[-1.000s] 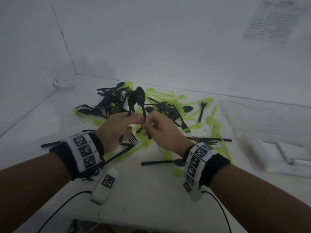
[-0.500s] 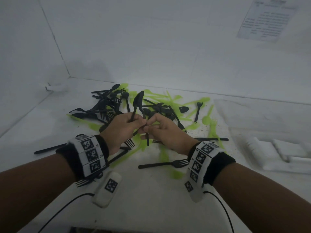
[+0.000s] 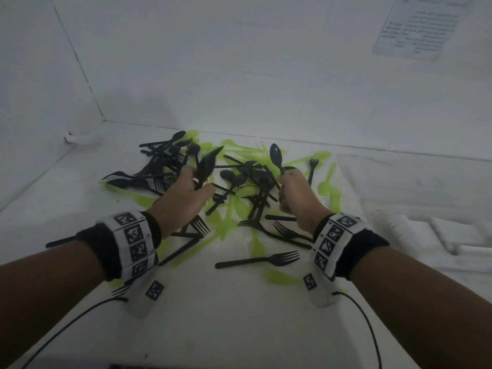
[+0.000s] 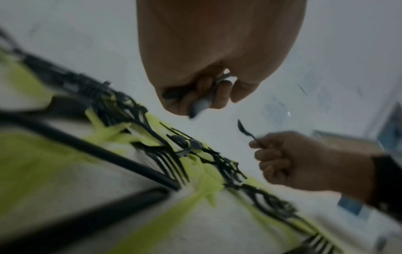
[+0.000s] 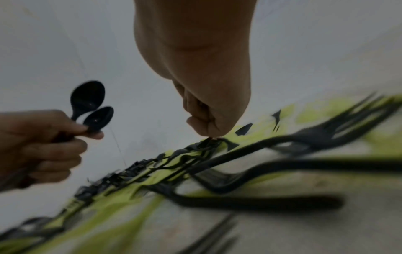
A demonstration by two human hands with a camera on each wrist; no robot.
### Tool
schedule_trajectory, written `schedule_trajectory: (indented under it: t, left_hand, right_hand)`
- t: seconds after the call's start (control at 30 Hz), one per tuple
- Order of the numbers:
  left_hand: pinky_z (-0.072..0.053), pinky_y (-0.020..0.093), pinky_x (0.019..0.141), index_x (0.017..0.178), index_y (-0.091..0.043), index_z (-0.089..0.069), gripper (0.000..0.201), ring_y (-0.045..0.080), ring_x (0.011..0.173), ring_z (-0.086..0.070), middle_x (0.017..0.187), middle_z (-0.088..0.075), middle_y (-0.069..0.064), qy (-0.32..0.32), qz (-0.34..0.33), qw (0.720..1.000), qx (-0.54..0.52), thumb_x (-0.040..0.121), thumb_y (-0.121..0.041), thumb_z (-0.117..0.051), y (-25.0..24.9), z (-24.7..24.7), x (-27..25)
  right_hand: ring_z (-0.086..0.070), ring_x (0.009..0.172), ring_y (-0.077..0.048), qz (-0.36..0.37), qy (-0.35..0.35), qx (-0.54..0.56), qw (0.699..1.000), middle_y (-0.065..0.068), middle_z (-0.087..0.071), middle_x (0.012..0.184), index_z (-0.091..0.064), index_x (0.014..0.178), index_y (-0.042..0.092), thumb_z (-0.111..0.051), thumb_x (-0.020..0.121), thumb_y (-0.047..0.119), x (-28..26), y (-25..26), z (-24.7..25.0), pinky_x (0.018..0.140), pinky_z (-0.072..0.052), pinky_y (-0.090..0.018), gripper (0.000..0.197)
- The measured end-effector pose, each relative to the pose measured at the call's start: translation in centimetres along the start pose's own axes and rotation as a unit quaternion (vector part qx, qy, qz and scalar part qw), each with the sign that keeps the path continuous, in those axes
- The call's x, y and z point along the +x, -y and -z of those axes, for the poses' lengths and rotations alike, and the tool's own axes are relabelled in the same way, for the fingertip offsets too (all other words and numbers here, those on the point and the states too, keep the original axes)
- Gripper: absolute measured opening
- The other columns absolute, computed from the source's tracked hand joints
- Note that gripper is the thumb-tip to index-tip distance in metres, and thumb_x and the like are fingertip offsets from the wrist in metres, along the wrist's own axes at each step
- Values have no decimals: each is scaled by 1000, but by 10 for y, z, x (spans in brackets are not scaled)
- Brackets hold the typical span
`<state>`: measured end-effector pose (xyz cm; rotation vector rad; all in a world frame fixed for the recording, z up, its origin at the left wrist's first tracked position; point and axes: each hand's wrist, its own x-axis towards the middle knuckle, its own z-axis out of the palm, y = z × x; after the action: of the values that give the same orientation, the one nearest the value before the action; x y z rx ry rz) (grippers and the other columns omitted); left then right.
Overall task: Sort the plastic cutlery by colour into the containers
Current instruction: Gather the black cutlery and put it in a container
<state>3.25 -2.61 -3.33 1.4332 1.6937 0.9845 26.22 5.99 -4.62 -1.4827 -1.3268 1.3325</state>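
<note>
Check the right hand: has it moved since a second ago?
Yes. The right hand, gripping a black spoon, has pulled rightward away from the left hand, now nearer the black fork lying on the pile's right side.

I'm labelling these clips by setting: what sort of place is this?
Probably a data-recording booth, not a kitchen: plain white walls enclose a white table, a printed sheet is taped up, and both wrists wear marker-tagged bands.

Black spoons (image 3: 206, 166) in left hand (image 3: 183, 201): motion-smeared in head view, count unreadable there. Printed sheet (image 3: 423, 25) on wall: cut by top edge, text too small to read. Near forks (image 5: 282, 151) in right wrist view: blurred; white containers (image 3: 439, 235) at head view's right edge: washed out, outlines unclear.
</note>
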Motion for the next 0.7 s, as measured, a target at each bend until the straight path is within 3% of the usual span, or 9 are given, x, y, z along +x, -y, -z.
schedule_trajectory:
  t: [0.07, 0.13, 0.2, 0.23, 0.33, 0.5, 0.6, 0.7]
  left_hand:
    - [-40, 29, 60, 107, -21, -55, 14, 6, 59, -51, 71, -55, -7, 30, -72, 989, 125, 105, -34, -51, 7, -1, 5]
    - [-39, 29, 56, 100, -19, -61, 20, 5, 54, -51, 67, -57, -7, 65, -169, 954, 239, 106, -32, -47, 12, -1, 11]
    - [-42, 29, 58, 102, -20, -62, 23, 6, 61, -54, 74, -61, -7, 105, -233, 914, 314, 107, -32, -42, 13, -5, 16]
    - [-40, 23, 57, 102, -21, -60, 23, 6, 62, -55, 74, -59, -9, 120, -241, 903, 334, 108, -33, -41, 11, -9, 17]
    - [-31, 20, 51, 91, -22, -57, 22, 4, 55, -51, 63, -51, -12, 122, -254, 890, 358, 106, -35, -48, 3, -24, 20]
    - [-31, 29, 50, 89, -25, -57, 25, 5, 52, -45, 61, -49, -8, 117, -206, 885, 401, 102, -46, -52, -9, -56, 34]
    - [-45, 36, 57, 90, -23, -53, 28, 11, 59, -50, 68, -52, -7, 130, -168, 878, 428, 105, -45, -43, -17, -68, 43]
    - [-44, 36, 57, 90, -25, -51, 27, 13, 59, -51, 68, -53, -5, 127, -132, 893, 412, 107, -42, -40, -23, -72, 48]
  right_hand:
    - [-43, 59, -17, 38, 4, -102, 994, 1, -45, 67, -59, 92, 12, -44, 106, 35, 2, -1, 12, 55, -38, -30, 31]
    - [-52, 65, -19, 81, -7, -181, 980, -4, -55, 73, -62, 98, 3, -46, 105, 33, 10, -4, 22, 62, -47, -39, 35]
    - [-57, 74, -24, 98, -19, -203, 974, -9, -63, 85, -62, 107, 4, -46, 105, 30, 20, -7, 34, 72, -53, -47, 31]
    - [-58, 74, -24, 98, -25, -207, 973, -9, -64, 88, -62, 110, 8, -45, 106, 30, 25, -9, 40, 69, -52, -45, 27]
    - [-52, 62, -16, 98, -39, -219, 970, 0, -60, 85, -57, 114, 19, -43, 106, 24, 41, -17, 55, 53, -41, -28, 17]
    - [-52, 72, -12, 90, -12, -254, 963, 3, -57, 86, -60, 102, 9, -48, 106, 33, 74, -23, 67, 60, -40, -29, 27]
    - [-59, 78, -18, 101, 17, -248, 963, 0, -62, 93, -63, 106, 12, -50, 105, 32, 99, -20, 72, 66, -46, -33, 25]
    - [-61, 73, -22, 116, 45, -283, 951, -5, -64, 96, -59, 114, 18, -52, 104, 28, 122, -19, 76, 60, -48, -33, 16]
